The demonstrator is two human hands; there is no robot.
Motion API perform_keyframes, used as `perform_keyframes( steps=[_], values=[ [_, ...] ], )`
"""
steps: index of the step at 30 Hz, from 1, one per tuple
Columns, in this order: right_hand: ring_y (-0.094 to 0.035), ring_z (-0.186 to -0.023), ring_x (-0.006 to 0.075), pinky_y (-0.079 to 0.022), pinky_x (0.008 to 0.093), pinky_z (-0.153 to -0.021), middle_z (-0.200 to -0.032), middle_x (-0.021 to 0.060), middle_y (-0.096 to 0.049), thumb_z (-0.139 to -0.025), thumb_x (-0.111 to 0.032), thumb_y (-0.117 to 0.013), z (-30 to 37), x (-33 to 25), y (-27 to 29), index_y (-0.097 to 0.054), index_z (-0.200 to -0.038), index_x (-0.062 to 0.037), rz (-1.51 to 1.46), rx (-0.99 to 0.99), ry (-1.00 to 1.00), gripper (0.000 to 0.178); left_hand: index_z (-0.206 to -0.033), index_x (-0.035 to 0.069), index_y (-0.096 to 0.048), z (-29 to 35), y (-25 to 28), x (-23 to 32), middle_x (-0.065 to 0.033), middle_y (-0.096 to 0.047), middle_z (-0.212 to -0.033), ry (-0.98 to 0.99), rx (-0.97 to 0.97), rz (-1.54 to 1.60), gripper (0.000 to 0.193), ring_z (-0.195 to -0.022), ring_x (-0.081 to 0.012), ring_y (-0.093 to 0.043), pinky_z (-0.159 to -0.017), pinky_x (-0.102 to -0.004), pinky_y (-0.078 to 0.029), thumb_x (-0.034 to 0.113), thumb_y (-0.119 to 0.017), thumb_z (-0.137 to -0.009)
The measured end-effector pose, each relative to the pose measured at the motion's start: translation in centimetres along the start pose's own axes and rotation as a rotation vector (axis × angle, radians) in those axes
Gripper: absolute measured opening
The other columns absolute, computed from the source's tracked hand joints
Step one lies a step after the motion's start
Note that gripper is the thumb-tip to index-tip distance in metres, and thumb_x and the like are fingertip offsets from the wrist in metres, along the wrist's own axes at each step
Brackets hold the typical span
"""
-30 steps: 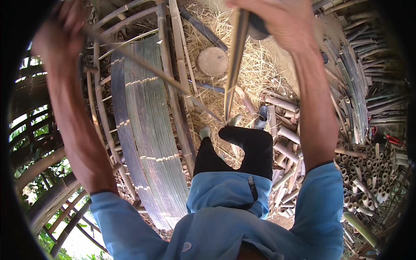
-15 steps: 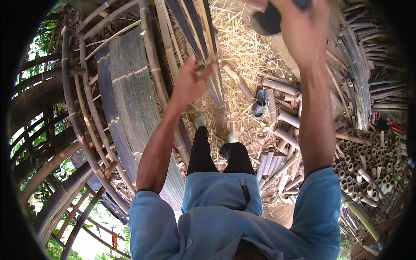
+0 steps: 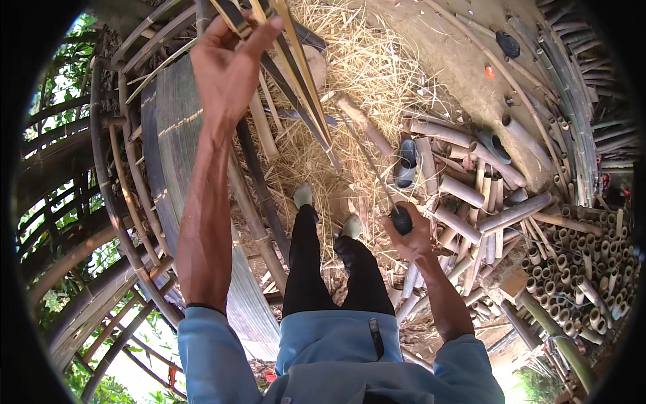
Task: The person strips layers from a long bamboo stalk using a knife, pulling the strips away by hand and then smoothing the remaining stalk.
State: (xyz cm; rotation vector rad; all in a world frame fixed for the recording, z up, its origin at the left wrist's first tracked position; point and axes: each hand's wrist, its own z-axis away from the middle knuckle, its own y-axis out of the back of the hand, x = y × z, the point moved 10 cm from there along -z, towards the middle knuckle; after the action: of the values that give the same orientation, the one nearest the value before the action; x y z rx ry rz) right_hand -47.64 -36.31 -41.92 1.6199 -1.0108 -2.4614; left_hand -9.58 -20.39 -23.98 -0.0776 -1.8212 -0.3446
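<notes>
My left hand (image 3: 229, 74) is raised at the upper left, its fingers closed around several long, split bamboo strips (image 3: 316, 121). They have dark skin and pale cut edges, and their lower ends slant down toward the straw in front of my feet. Lower and to the right, my right hand (image 3: 414, 232) grips the black handle of a knife (image 3: 402, 221). Its long, thin blade shows nearly edge-on, pointing up and left, with its tip near the lower part of the strips. Whether blade and strips touch, I cannot tell.
Bamboo shavings (image 3: 377, 81) cover the ground ahead. Cut bamboo tubes (image 3: 461, 192) and a dark sandal (image 3: 406, 163) lie to the right, beside a stack of bamboo pieces (image 3: 579, 276). A flat, dark bamboo panel (image 3: 178, 128) and a pole frame (image 3: 111, 182) stand left.
My right hand has come down from the upper right to beside my right knee, with the knife in it. My left hand has moved up and left with the bamboo strips.
</notes>
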Motion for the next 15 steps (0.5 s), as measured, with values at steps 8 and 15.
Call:
perform_keyframes(
  steps=[8,15],
  values=[
    [-0.066,-0.062,0.0164,-0.053,0.0307,-0.059,-0.073,0.0108,-0.067,-0.085,-0.019,-0.080,-2.9,1.7,-2.5,-0.061,-0.108,-0.0032,-0.033,-0.075,0.077,0.034,-0.075,0.005,-0.069,1.7,-4.1,1.9,0.0060,-0.051,-0.056,-0.013,0.088,0.117,0.018,-0.046,-0.0031,-0.041,-0.043,-0.0232,-0.028,0.012,-0.081,-0.085],
    [-0.061,-0.054,0.0211,-0.049,0.0342,-0.050,-0.067,0.0086,-0.061,-0.091,-0.020,-0.074,-8.6,2.1,-10.4,-0.054,-0.108,-0.0027,-0.075,-0.104,0.219,0.031,-0.071,0.010,-0.068,4.4,-3.3,3.5,0.0033,-0.059,-0.058,-0.135,0.136,0.084,0.020,-0.042,-0.0034,-0.039,-0.037,-0.0198,-0.028,0.017,-0.084,-0.081]
  ],
)
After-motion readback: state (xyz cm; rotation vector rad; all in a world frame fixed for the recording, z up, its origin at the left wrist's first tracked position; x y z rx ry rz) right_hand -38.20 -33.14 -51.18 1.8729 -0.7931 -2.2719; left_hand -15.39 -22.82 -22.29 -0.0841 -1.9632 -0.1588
